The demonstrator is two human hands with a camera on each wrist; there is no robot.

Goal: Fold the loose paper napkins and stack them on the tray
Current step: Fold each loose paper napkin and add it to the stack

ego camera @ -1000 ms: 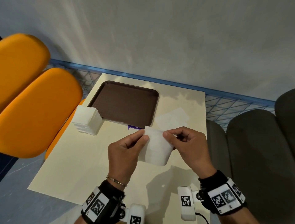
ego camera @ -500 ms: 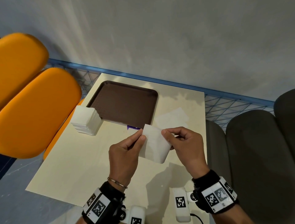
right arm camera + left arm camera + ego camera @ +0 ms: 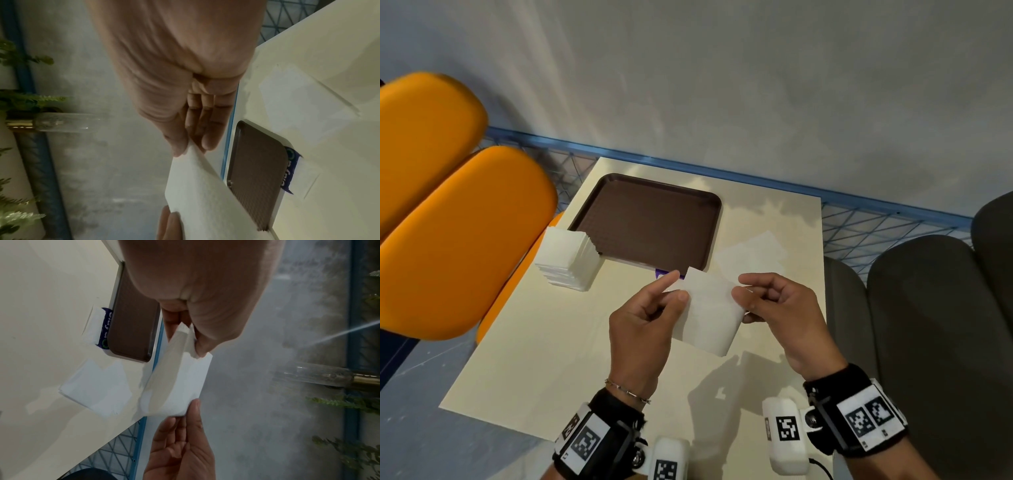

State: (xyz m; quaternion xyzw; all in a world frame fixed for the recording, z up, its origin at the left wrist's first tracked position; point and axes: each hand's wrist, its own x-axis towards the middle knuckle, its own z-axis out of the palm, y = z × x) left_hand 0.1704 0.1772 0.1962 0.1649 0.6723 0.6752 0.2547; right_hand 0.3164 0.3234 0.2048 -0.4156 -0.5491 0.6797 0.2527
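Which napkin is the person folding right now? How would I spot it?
Find the brown tray on the cream table, then look nearer the person. There the left hand and right hand pinch one white napkin by its top corners. It is the only napkin in the air: the napkin stack and one loose napkin lie on the table.

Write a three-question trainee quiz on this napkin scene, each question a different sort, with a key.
1. True or false: folded napkins already lie in the tray.
2. Which hands pinch the napkin? A left hand only; B right hand only; C both.
3. Fill in: the stack sits by the tray's ___ near corner.

Key: 1 false; 2 C; 3 left.
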